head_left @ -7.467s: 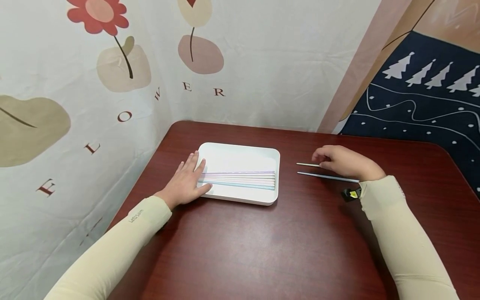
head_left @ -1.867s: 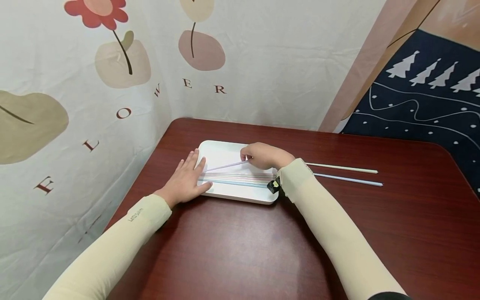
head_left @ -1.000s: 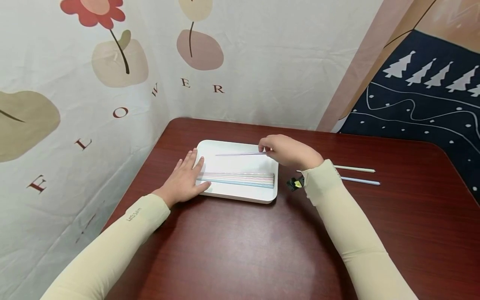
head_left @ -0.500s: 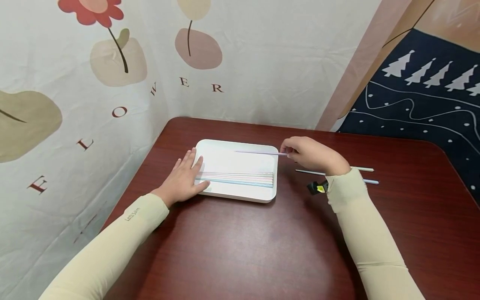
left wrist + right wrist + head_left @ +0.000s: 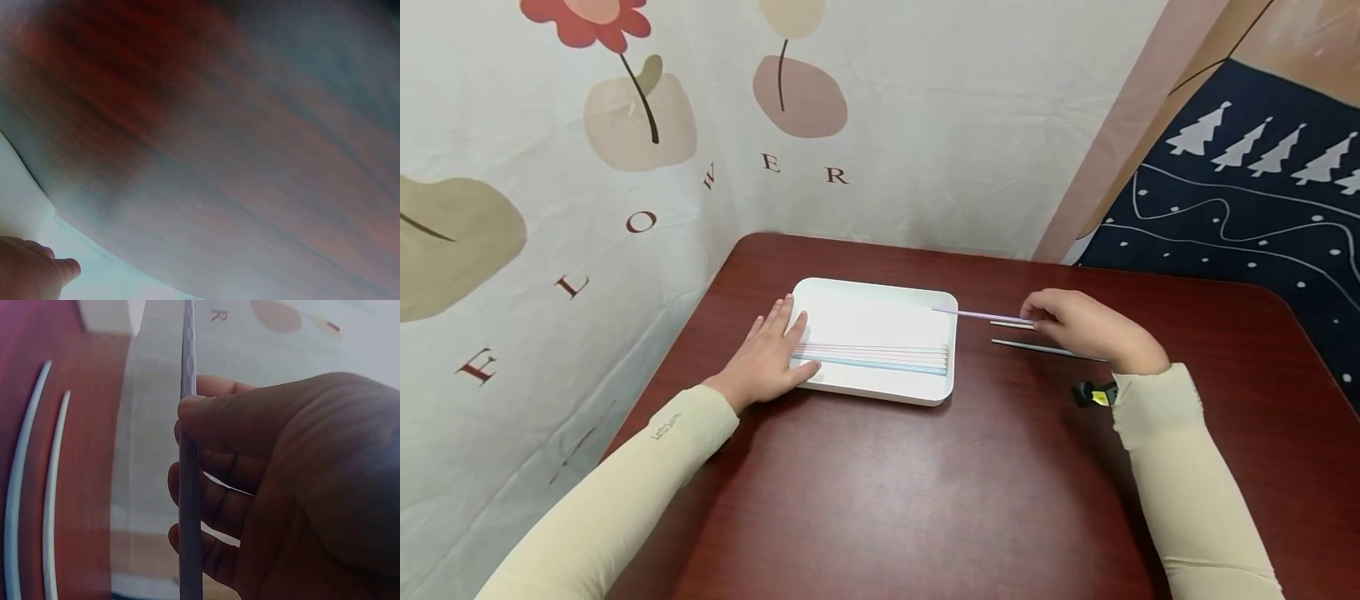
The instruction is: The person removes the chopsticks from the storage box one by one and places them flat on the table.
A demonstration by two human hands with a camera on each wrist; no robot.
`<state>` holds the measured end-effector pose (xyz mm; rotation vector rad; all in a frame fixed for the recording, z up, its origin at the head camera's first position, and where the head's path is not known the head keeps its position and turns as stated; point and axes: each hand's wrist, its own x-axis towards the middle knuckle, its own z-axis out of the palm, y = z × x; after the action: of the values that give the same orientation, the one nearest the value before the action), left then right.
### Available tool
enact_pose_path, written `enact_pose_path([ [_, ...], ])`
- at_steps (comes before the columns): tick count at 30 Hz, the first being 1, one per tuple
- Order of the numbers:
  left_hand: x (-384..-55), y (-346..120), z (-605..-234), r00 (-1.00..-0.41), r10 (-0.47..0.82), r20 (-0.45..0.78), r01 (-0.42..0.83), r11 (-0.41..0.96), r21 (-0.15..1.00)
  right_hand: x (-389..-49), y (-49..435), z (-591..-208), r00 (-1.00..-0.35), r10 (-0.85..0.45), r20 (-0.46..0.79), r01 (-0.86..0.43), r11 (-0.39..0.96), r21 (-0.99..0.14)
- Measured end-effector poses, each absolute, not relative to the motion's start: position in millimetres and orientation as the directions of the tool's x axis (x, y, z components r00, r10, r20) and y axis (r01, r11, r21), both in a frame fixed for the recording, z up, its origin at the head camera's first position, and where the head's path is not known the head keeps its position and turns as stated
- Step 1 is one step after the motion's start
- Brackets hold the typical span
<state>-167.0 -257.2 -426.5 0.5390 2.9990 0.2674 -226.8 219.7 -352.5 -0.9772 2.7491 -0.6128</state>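
the right hand [image 5: 1086, 329] clamps a purple stick [image 5: 189, 481] between thumb and fingers, its tip over the white tray [image 5: 865, 308] at two o'clock. the left hand [image 5: 763, 358], fingers apart, rests at the tray's nine o'clock edge; more sticks [image 5: 880, 360] lie inside, a pale stick [image 5: 54, 469] and a blue stick [image 5: 19, 469] outside at three o'clock.

left hand [image 5: 766, 358], right hand [image 5: 1082, 329], that's two! one tray [image 5: 872, 310] near the table's [image 5: 887, 492] far left corner, its inner sticks [image 5: 880, 365] too fine to count. and three more: purple stick [image 5: 987, 316], blue stick [image 5: 12, 519], pale stick [image 5: 51, 494]!
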Motion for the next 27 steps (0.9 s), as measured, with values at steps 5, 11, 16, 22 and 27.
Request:
enact_pose_path([
  [5, -165.9, -256.5, -425.0, -0.936, 0.349, -0.049, 0.334, 0.922, 0.198, -220.2, 236.3, -356.1, -0.799, -0.599, -0.051, -0.52, 0.731, -0.441],
  [11, -165.7, -255.8, -424.0, -0.935, 0.353, -0.041, 0.339, 0.919, 0.2, -214.8, 253.2, -363.8, -0.807, -0.588, -0.042, -0.518, 0.742, -0.426],
  [16, -166.3, -255.6, -423.4, -0.933, 0.356, -0.046, 0.341, 0.919, 0.197, -209.1, 266.1, -368.9, -0.819, -0.572, -0.04, -0.502, 0.749, -0.433],
  [22, -166.8, -255.4, -422.8, -0.934, 0.353, -0.056, 0.337, 0.922, 0.191, -203.4, 279.2, -374.7, -0.831, -0.554, -0.056, -0.476, 0.759, -0.443],
  [27, -166.8, -255.3, -422.4, -0.934, 0.352, -0.062, 0.336, 0.924, 0.182, -198.9, 287.3, -377.9, -0.838, -0.541, -0.074, -0.46, 0.773, -0.436],
])
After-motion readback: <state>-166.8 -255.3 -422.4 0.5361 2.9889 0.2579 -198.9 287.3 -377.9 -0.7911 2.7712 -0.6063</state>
